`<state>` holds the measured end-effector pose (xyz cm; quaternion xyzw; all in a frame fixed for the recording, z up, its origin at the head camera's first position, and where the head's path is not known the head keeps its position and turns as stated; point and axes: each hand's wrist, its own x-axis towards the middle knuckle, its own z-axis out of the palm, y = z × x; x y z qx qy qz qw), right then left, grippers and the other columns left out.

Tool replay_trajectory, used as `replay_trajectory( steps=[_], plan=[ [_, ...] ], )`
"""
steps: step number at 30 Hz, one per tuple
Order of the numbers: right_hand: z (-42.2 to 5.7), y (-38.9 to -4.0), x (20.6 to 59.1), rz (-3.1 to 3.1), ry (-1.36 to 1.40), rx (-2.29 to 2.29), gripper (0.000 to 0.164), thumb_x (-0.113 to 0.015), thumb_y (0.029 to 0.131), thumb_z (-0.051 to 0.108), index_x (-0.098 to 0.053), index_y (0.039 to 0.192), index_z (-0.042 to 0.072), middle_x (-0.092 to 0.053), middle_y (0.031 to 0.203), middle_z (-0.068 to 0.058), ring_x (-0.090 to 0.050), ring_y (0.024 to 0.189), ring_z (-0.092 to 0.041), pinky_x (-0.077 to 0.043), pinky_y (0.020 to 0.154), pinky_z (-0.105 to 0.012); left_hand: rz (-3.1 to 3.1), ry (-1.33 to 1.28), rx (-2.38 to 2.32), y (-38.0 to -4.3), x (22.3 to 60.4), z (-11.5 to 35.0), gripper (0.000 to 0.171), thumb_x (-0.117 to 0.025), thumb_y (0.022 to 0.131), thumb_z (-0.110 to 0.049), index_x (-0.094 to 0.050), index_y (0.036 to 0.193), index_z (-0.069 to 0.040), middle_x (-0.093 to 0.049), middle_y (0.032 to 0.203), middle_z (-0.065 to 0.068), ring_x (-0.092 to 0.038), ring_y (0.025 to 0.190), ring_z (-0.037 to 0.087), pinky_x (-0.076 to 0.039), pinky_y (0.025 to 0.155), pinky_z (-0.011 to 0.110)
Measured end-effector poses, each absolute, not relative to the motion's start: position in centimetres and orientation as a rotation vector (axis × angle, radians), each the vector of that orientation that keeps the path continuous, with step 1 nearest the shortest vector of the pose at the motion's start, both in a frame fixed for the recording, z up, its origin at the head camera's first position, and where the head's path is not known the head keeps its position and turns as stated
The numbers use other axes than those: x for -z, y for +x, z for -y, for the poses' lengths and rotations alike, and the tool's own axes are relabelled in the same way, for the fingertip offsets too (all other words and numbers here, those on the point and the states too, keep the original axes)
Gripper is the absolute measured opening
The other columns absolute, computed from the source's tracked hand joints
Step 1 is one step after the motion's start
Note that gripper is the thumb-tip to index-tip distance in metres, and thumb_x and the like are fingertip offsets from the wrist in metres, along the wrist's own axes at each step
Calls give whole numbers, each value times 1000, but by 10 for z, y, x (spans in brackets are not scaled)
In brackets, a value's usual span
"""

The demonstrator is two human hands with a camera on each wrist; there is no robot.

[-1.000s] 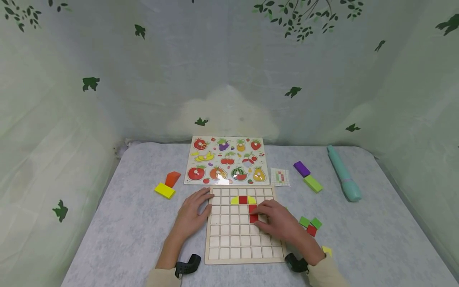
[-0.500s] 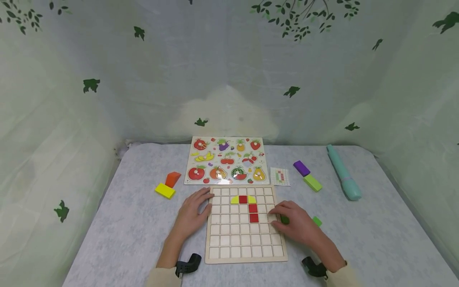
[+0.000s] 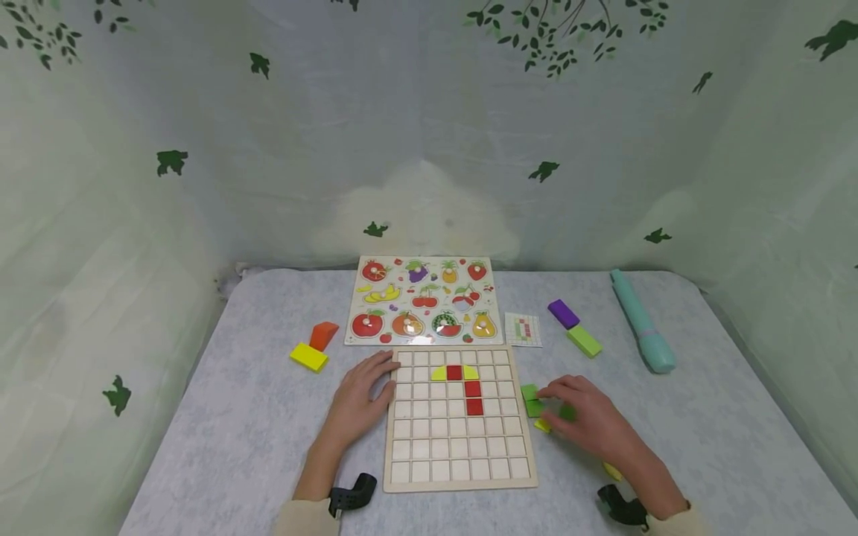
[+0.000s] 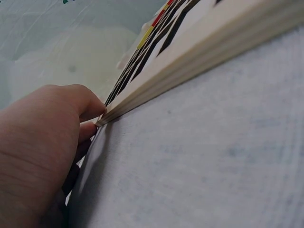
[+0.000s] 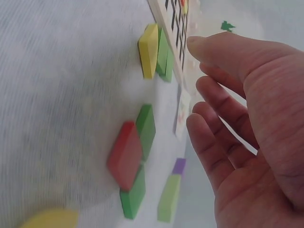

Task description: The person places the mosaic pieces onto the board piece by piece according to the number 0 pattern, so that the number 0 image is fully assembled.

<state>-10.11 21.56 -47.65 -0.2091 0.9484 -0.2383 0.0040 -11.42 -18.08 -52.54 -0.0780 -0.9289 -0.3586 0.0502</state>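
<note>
A wooden grid board (image 3: 429, 447) lies flat, holding red squares (image 3: 474, 406) and two yellow curved-edged pieces (image 3: 439, 374). My left hand (image 3: 357, 398) touches the board's left edge with thumb and fingers, seen too in the left wrist view. Off the board's right side, my right hand (image 3: 590, 418) hovers with fingers apart and holds nothing. Near its fingertips lie two green squares (image 3: 531, 400) and a yellow piece (image 5: 149, 51). Under the hand are a red piece (image 5: 126, 156) and two more green ones (image 5: 146, 129), mostly hidden in the head view.
Behind the board lie a fruit puzzle (image 3: 424, 301) and a small pattern card (image 3: 523, 330). Purple (image 3: 564, 314) and light green (image 3: 585, 342) blocks and a teal bottle-like object (image 3: 642, 324) are at right. Orange (image 3: 324, 335) and yellow (image 3: 309, 356) blocks lie left.
My right hand has left the red squares on the board and moved right, past the board's edge. Green squares beside the board have come into view. The left hand stays put.
</note>
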Motion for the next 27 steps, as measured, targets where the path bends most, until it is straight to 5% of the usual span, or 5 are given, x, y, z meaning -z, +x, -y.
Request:
replay_trajectory(
  steps=[17, 27],
  plan=[
    [-253, -85, 475, -2949, -415, 546, 31, -87, 82, 20, -77, 111, 17, -71, 103, 6, -63, 98, -19, -58, 85, -44, 2832, -233, 1082, -114, 524, 180, 35, -66, 100, -20, -68, 135, -16, -53, 155, 3, -45, 146, 28, -34, 121, 58],
    [-262, -80, 483, -2897, -315, 543, 30, -89, 79, 20, -76, 106, 20, -66, 98, 8, -60, 91, -13, -58, 80, -38, 2836, -228, 1083, -113, 524, 181, 36, -65, 101, -21, -67, 136, -17, -53, 155, 2, -44, 147, 28, -34, 121, 58]
  ],
)
